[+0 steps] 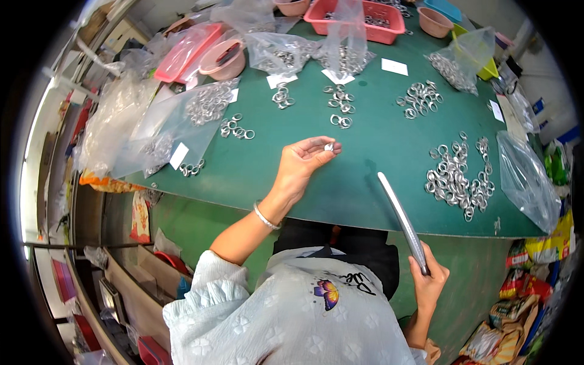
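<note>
Over the middle of the green table, my left hand (299,163) pinches a small silver ring (329,146) between thumb and fingers. My right hand (431,278) is wrapped round the thick end of a ring mandrel (400,216), a long tapered silver rod. Its thin end tilts up and left over the table, apart from the ring. A large heap of silver rings (456,179) lies right of the mandrel. Smaller clusters of rings (420,98) are spread farther back, some beside white paper slips (394,66).
Along the far side of the green table (274,182) stand clear bags of rings (285,53), a red basket (384,30) and a pink bowl (222,61). An empty-looking plastic bag (528,182) lies at the right edge. Colourful packages (517,304) sit on the floor at right.
</note>
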`<state>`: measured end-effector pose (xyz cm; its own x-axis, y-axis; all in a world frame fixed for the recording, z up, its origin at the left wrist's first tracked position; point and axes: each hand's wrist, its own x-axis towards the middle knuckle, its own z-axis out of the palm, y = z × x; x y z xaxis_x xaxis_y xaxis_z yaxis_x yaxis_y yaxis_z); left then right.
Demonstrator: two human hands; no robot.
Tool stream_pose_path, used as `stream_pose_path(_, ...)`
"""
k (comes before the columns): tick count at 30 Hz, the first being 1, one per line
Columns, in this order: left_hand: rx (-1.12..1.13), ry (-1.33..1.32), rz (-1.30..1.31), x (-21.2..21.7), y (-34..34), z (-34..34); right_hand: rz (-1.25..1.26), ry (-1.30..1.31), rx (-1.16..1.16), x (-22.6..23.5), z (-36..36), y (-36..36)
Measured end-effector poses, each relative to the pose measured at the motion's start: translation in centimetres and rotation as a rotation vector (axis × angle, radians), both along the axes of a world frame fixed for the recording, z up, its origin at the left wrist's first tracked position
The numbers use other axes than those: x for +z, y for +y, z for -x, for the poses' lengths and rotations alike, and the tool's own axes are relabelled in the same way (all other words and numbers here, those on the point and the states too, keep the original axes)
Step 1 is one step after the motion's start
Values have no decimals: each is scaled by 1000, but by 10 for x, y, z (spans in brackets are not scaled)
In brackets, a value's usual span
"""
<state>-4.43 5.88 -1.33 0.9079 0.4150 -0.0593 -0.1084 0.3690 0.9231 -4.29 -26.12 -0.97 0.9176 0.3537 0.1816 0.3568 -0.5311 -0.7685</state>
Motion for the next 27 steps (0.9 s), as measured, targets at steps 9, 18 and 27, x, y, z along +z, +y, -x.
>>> stream_pose_path(9, 394, 349, -874, -31, 60, 30, -47, 100, 80, -6, -3, 8)
stream_pose_path(18, 500, 327, -1103, -37, 91, 38, -44, 105, 115, -7, -4, 13)
stream_pose_path(27, 549, 348, -1072, -36, 88, 67, -38, 124, 131, -10, -4, 15)
